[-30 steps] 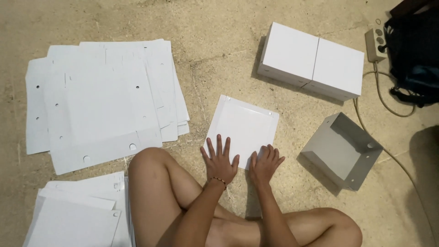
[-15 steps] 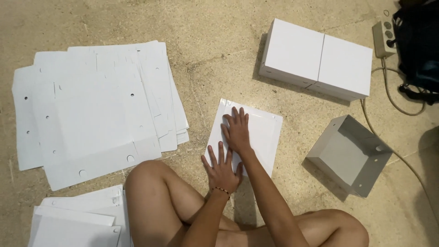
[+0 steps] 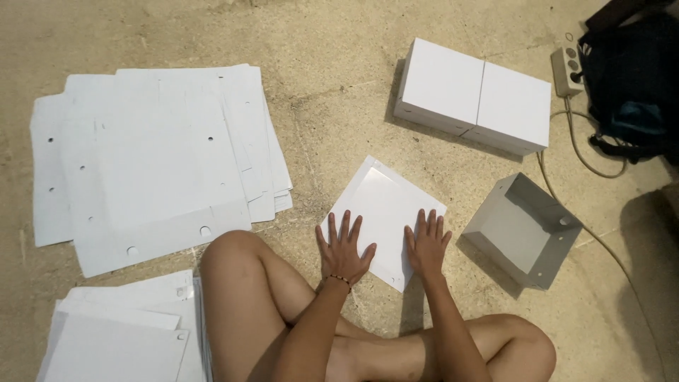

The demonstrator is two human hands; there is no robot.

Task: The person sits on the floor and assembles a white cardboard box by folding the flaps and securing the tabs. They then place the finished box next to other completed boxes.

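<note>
on the gritty concrete floor (image 3: 339, 106) a person sits cross-legged, both hands pressed flat on a white cardboard sheet (image 3: 385, 201) lying just in front of the knees. left hand (image 3: 344, 247) is spread wide, fingers fanned, palm down on the sheet's near left corner; thin bead bracelet (image 3: 338, 279) at the wrist. right hand (image 3: 427, 242) also flat, fingers close together, on the sheet's near right edge. neither hand grips anything, just open palms pushing down. sheet sits turned like a diamond, w/ a crease line showing near its far edge.

to the right, just beside the sheet but not touching, a half-folded grey-white box tray (image 3: 522, 230) w/ raised walls, open side up. further off, two closed white boxes (image 3: 474, 95) stand side by side, touching. past them a power strip (image 3: 568, 69) w/ cable trailing across the floor, next to a dark bag (image 3: 629, 78).

left side: big loose pile of flat white blanks (image 3: 152, 159) w/ punched holes, well apart from the hands. a 2nd stack of blanks (image 3: 124, 336) lies near the person's left knee (image 3: 233, 258), at the bottom left corner.
</note>
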